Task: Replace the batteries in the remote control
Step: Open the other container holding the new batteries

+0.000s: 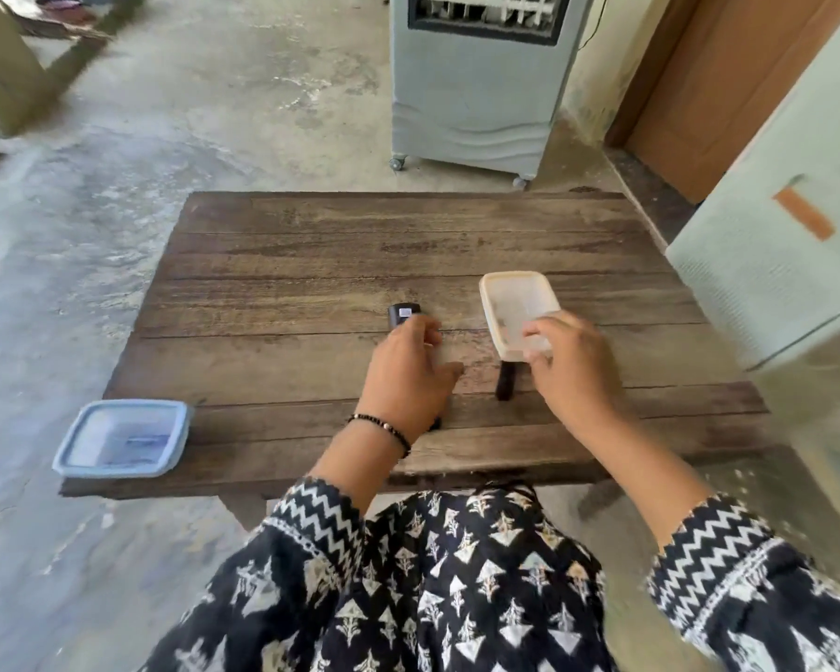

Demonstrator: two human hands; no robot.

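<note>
Black remote (402,314) under left hand (408,375) grip; right hand (571,363) grip pinching cream container (517,308) rim.

remote (403,314) mostly hidden, right hand (571,363) blurred

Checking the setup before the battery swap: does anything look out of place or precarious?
Yes: the blue container sits at the table's near-left corner, its edge hanging past the tabletop, so a bump could tip it. Nothing looks spilled or damaged.
</note>
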